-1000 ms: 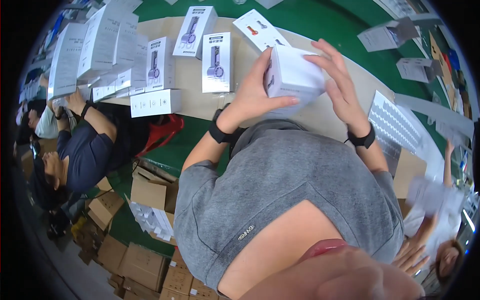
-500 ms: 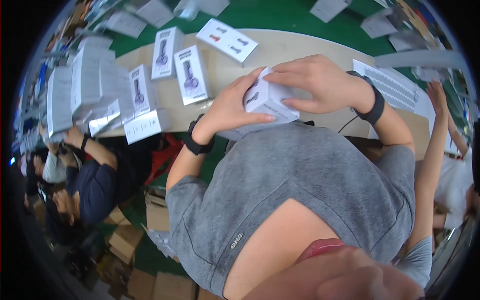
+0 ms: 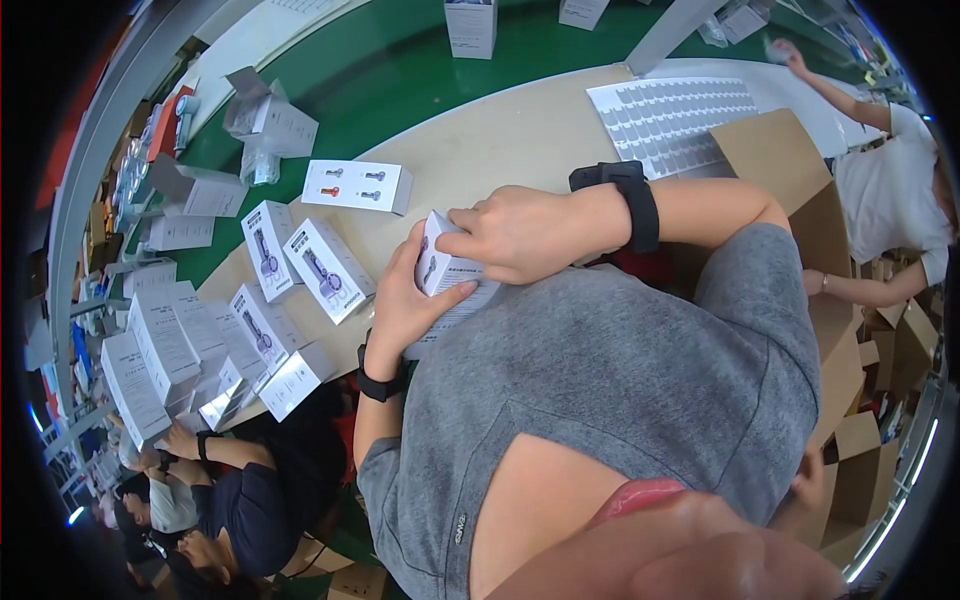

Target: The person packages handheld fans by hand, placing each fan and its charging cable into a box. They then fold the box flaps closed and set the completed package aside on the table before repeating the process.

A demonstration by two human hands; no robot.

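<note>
Close to my chest I hold a small white printed carton [image 3: 462, 272] between both hands. My left hand [image 3: 402, 308] wraps its left side, with the thumb across the lower face and the fingers up along the far edge. My right hand [image 3: 515, 235] lies over the carton's right end, fingers bent onto its top; the palm hides that end. Left of the hands, a white carton with a purple device picture [image 3: 330, 272] lies on the table, next to a similar carton [image 3: 268, 252]. Beyond them rests a carton with several small device pictures [image 3: 358, 187].
The pale table [image 3: 520, 125] curves around me. Stacked white cartons [image 3: 165, 345] stand at the left, beside a co-worker in dark clothing [image 3: 250, 510]. A sheet of grey labels [image 3: 675, 115] lies at the right, by an open brown cardboard box [image 3: 775, 150]. Another person in white [image 3: 890, 180] is further right.
The view has turned, so the table and cartons sit differently in the picture. Both hands keep the carton near my chest; my right hand now lies flatter over its end.
</note>
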